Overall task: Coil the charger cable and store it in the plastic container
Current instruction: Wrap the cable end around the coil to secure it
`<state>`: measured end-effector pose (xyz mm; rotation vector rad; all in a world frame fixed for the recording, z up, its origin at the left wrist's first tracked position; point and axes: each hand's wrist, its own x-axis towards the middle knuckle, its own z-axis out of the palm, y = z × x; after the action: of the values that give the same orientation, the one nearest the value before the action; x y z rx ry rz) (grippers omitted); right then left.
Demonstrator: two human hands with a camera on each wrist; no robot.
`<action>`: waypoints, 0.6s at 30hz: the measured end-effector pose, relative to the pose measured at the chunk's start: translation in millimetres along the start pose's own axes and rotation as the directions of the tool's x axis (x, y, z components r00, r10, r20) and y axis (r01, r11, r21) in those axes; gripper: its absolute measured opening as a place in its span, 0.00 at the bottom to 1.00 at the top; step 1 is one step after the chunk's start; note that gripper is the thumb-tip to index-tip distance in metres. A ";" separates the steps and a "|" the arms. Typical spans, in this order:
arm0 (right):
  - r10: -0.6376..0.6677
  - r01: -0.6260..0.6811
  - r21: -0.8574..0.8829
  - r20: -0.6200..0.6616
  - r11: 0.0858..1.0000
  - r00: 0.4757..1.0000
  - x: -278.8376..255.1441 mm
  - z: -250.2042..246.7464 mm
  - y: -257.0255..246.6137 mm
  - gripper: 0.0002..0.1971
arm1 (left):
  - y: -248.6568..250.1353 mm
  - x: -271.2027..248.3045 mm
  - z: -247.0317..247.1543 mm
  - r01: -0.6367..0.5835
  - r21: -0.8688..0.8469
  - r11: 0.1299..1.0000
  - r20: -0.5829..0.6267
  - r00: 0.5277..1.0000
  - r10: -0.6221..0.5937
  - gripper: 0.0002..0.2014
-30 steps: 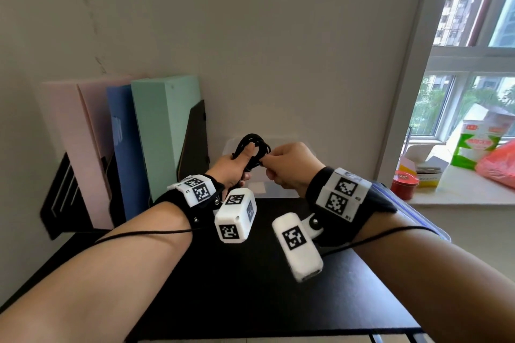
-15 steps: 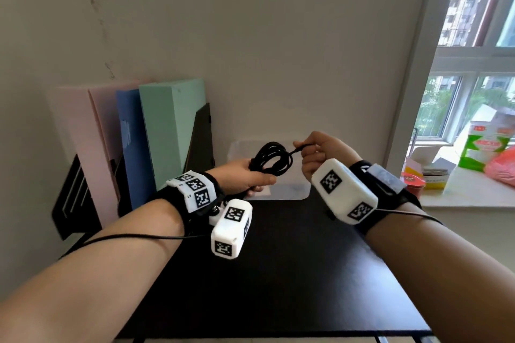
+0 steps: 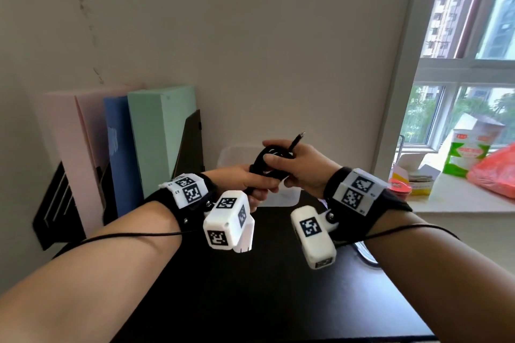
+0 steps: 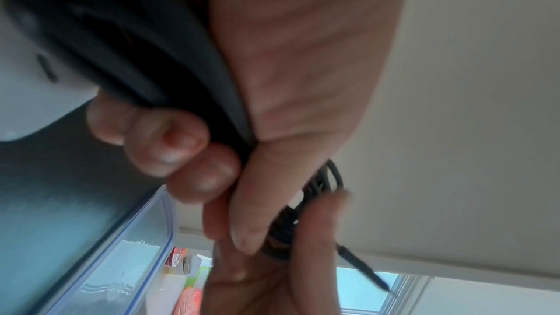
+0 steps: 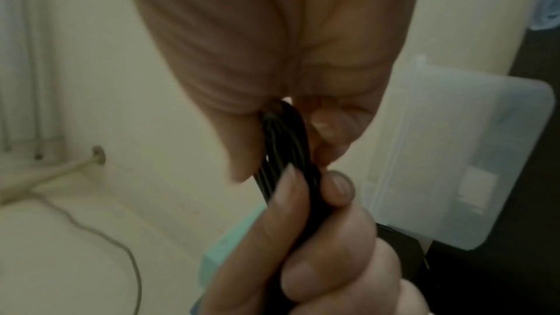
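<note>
Both hands (image 3: 278, 175) grip coiled cable (image 3: 264, 164) above container (image 3: 231, 156).

Black table (image 3: 250, 301): plastic container (image 3: 237, 156), upright folders (image 3: 156, 133) at back.

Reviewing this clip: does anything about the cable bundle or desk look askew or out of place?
Only one thing: the black charger cable is bunched in loops between the left hand and right hand, but its plug end sticks up loose out of the coil. The translucent plastic container sits upright against the wall.
</note>
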<state>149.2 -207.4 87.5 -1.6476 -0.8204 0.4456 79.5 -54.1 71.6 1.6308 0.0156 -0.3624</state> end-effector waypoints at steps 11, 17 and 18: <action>-0.085 0.085 -0.006 -0.187 0.996 0.979 26.0 -6.7 -30.5 0.08 | -12.5 11.4 -34.2 -0.405 -0.380 0.832 -0.322 0.901 0.292 0.56; -0.094 0.131 0.133 -0.255 0.982 0.962 46.7 -11.9 -51.1 0.07 | -39.9 7.2 -27.3 -0.430 -0.064 0.901 -0.267 0.877 0.400 0.61; -0.085 0.133 0.173 -0.261 0.976 0.962 50.5 -12.7 -53.7 0.06 | -41.5 10.5 -25.3 -0.433 -0.080 0.898 -0.268 0.877 0.399 0.55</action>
<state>177.5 -176.0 149.2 -1.4388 -0.6533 0.2218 85.7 -27.5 30.1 1.4843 -0.1213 0.1731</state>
